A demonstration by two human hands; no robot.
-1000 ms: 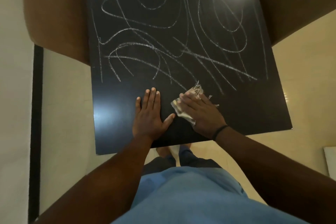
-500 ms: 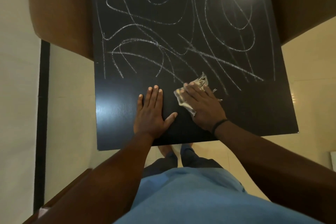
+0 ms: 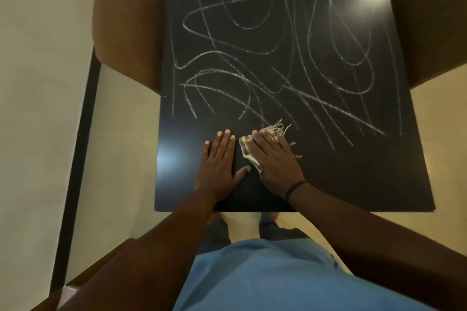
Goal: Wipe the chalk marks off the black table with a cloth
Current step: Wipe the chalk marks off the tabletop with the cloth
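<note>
Black table (image 3: 353, 171) bare near its front edge; hands flat, right hand (image 3: 276, 159) pressing cloth (image 3: 246, 148), left hand (image 3: 218, 161) holding nothing.

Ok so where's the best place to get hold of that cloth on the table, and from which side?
Probably from above, on its folded middle. The cloth lies flat on the black table under the right hand, with no raised edge to pinch. Its frayed fringe points toward the chalk marks and would likely slip, so press the palm down and curl the fingers over the thicker fold.
</note>
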